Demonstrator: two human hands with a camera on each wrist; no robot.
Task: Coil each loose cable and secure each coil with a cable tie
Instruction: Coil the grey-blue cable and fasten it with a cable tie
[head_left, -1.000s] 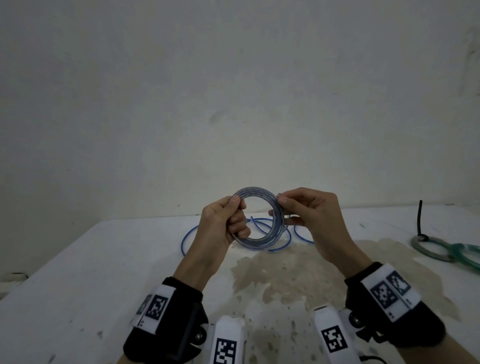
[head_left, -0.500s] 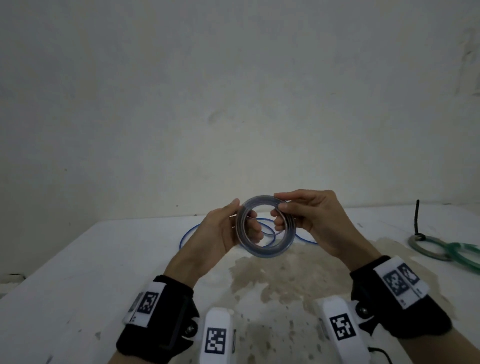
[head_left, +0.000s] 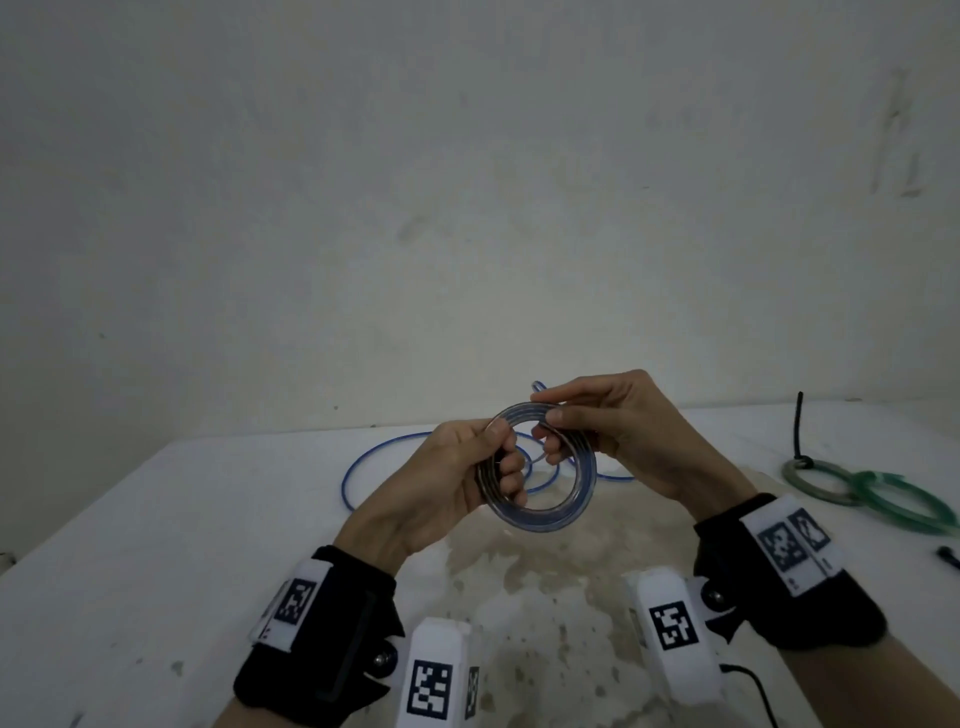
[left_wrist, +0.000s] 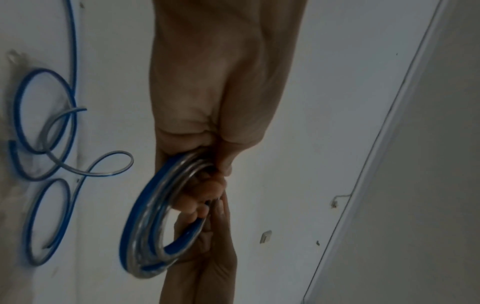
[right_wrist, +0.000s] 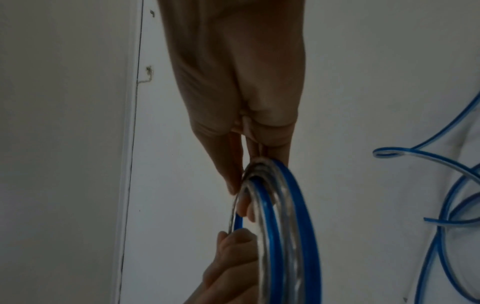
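While the blue-and-clear cable coil (head_left: 540, 470) is held upright above the white table (head_left: 156, 545), the left hand (head_left: 447, 478) clenches its fingers round the coil's left side and the right hand (head_left: 618, 431) pinches the strand at the top between thumb and fingertips. To wind the next turn well, I would keep the left grip firm so the stacked loops do not spring apart, and let the right hand lay each turn flush against the others, feeding slack without twisting it. The loose remainder of the cable (head_left: 384, 457) lies in loops on the table behind the hands and crosses itself, so it may snag as it is drawn in. At the right edge sit a green coil (head_left: 904, 506) and a grey-green coil (head_left: 815, 480) bound by a black cable tie (head_left: 799, 431), well apart from the hands.
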